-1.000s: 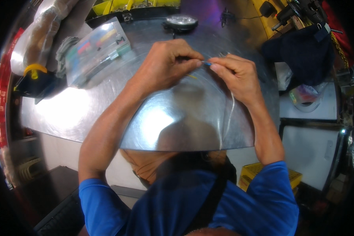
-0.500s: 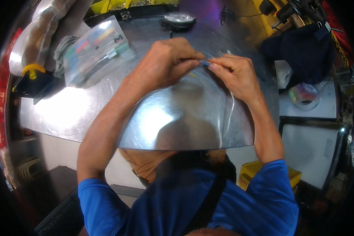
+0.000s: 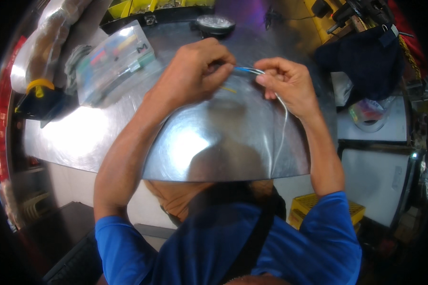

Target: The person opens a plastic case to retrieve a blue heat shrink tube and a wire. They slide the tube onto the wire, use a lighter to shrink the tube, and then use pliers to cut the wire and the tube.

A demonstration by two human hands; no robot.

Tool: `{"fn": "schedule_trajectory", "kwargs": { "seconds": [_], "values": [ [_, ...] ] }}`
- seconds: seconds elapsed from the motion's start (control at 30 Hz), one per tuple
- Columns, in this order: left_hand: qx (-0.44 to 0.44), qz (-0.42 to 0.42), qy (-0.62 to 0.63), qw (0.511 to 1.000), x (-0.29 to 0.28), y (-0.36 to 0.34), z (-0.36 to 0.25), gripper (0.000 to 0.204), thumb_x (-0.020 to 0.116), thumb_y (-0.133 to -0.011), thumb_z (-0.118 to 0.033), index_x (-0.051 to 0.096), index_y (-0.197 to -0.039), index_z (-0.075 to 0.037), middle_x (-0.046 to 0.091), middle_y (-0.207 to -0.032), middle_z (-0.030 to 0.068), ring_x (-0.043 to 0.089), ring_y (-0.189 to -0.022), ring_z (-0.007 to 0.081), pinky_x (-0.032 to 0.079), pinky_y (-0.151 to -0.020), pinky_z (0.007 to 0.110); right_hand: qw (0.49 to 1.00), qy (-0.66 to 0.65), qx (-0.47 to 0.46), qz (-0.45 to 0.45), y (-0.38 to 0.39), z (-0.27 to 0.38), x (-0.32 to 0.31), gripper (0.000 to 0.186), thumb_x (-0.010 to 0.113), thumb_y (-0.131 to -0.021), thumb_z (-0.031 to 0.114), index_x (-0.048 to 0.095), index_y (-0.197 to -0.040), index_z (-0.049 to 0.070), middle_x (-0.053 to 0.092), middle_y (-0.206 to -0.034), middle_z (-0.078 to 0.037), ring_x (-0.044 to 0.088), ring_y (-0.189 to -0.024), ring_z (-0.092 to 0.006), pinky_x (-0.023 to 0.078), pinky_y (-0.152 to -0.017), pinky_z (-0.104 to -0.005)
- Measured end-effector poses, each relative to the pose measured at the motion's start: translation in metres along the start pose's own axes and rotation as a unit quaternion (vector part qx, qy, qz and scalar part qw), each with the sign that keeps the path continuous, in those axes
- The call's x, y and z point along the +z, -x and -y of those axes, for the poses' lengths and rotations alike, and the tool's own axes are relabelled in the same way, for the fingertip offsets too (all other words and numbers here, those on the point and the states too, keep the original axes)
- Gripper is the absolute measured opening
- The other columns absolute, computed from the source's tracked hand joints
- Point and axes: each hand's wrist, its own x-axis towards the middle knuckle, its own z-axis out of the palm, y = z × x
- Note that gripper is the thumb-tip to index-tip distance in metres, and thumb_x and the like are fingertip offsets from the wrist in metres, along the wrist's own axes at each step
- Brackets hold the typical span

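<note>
Above the metal table, my left hand (image 3: 199, 71) is closed, thumb and fingertips pinching the end of a blue wire (image 3: 242, 69). From there the blue wire runs right, alongside a pale strand, to my right hand (image 3: 286, 83). My right hand has its fingers curled, with a thin white cable (image 3: 286, 118) passing through its thumb and fingertips. That cable hangs down in a curve over the table toward the near edge. Just beneath the left fingers a short yellow piece (image 3: 229, 89) shows; whether it lies loose or is held I cannot tell. The left fingertips hide the wire's tip.
Left on the shiny metal table (image 3: 214, 161) lies a clear plastic box (image 3: 116, 61) of coloured parts, beside a grey cloth (image 3: 76, 66). A round lamp (image 3: 215, 24) and a yellow-and-black parts case (image 3: 159, 10) sit at the back. Dark fabric (image 3: 361, 66) lies at the right.
My hands have drawn apart, showing a length of blue wire and a pale strand between them. The right fingers have loosened from their tight pinch. The white cable's hanging curve has shifted right.
</note>
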Motion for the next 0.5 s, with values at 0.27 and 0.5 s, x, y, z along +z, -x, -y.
{"fn": "schedule_trajectory", "kwargs": {
  "seconds": [0.27, 0.5],
  "values": [
    [0.012, 0.006, 0.014, 1.000, -0.0005, 0.0001, 0.0040, 0.009, 0.074, -0.090, -0.005, 0.074, -0.099, -0.002, 0.067, -0.088, 0.0055, 0.061, -0.074, 0.0140, 0.049, -0.064, 0.029, 0.985, 0.155, -0.069, 0.010, -0.0012, -0.0065, -0.0083, 0.016, 0.077, -0.093, 0.011, 0.078, -0.104, 0.000, 0.059, -0.065, 0.007, 0.045, -0.057, -0.0005, 0.035, -0.052, -0.0208],
    [-0.004, 0.018, 0.018, 1.000, 0.0004, 0.0002, 0.0033, 0.008, 0.075, -0.090, -0.007, 0.074, -0.097, -0.002, 0.066, -0.087, 0.0051, 0.061, -0.075, 0.0132, 0.050, -0.065, 0.029, 0.983, 0.169, -0.070, -0.003, -0.0017, -0.0066, -0.0064, 0.014, 0.076, -0.093, 0.012, 0.078, -0.103, 0.002, 0.059, -0.066, 0.007, 0.045, -0.058, -0.0007, 0.036, -0.053, -0.0219]
  ]
}}
